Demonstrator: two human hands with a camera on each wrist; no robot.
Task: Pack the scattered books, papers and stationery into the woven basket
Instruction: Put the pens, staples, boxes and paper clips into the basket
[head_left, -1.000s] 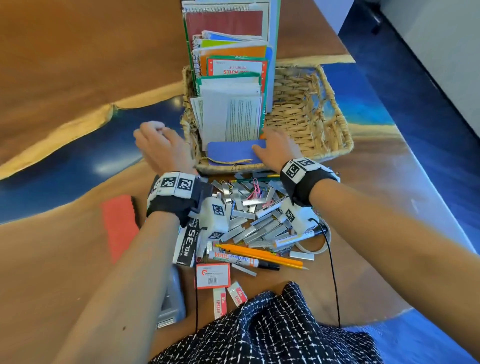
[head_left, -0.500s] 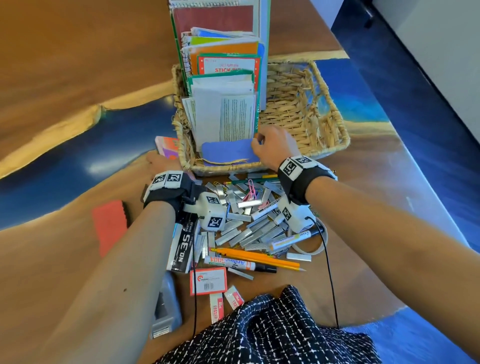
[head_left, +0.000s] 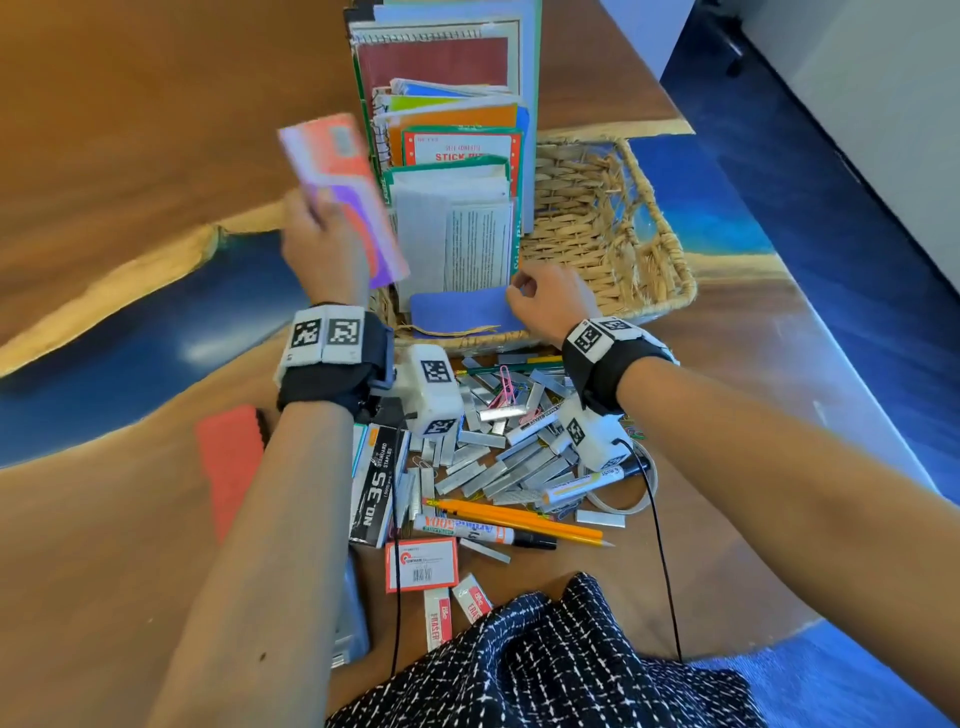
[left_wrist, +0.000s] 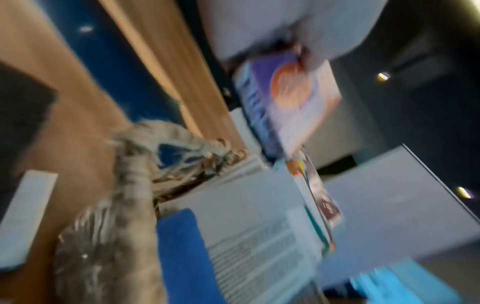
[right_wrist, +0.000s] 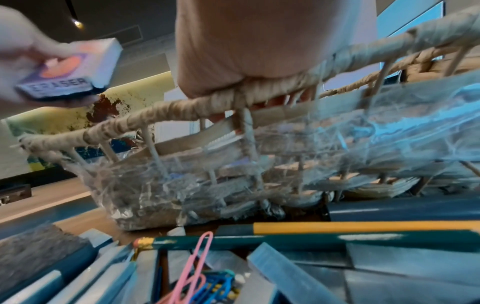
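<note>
Left hand (head_left: 324, 249) grips eraser box (head_left: 343, 192); right hand (head_left: 550, 306) curls over basket (head_left: 613, 218) rim.

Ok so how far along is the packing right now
Roughly halfway. Done: notebooks and papers stand upright in the woven basket. In hand: the left hand holds an eraser box raised beside the basket; the right hand grips its near rim. Left: staple strips, pencils, markers and erasers on the table.

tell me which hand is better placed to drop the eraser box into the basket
Left. The left hand already holds the eraser box raised beside the woven basket; the right hand grips the basket's front rim.
</note>
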